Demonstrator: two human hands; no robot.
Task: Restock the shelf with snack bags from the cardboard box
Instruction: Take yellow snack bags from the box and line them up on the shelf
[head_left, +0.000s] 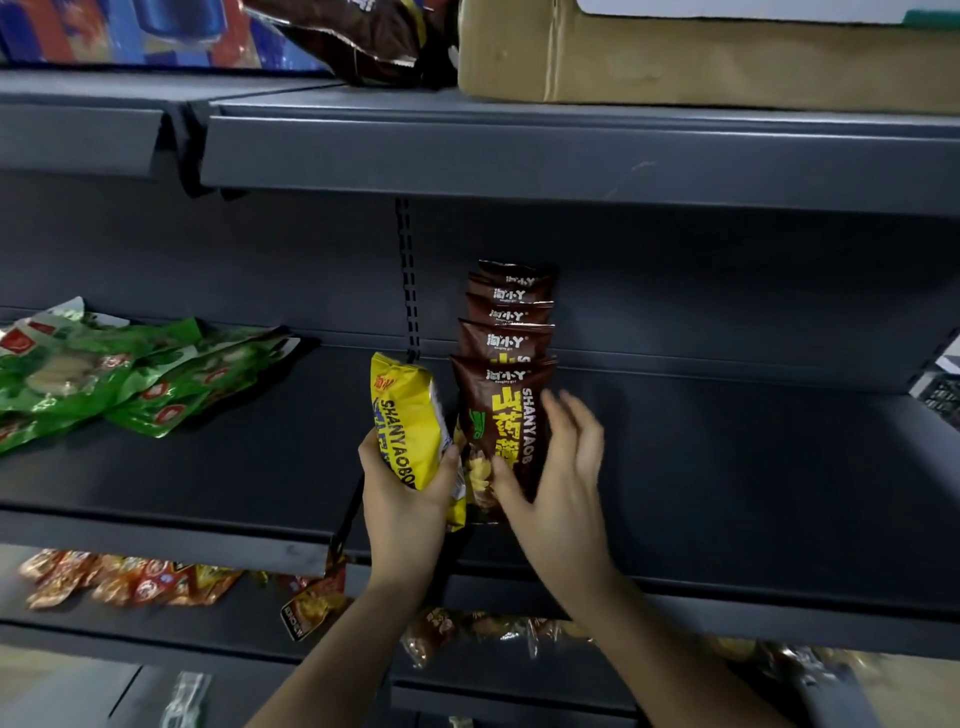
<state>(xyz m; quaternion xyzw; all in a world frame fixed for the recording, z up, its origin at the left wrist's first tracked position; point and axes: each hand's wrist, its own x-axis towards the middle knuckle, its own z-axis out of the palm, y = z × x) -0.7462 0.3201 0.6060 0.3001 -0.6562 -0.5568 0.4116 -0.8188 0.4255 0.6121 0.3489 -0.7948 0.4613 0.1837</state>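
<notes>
Left of the brown bag row (506, 364), the left hand (402, 499) clamps a yellow bag (408, 421): light, crinkly, probably slippery; grip mid-body. The right hand (556, 467), fingers straight, touches the row's front bag.

I see a crinkly yellow snack bag (410, 431) with blue lettering, glossy dark-brown snack bags (506, 374) with yellow print, shiny green packets (119, 374) at nine o'clock, and dark grey metal shelving (701, 467).
</notes>
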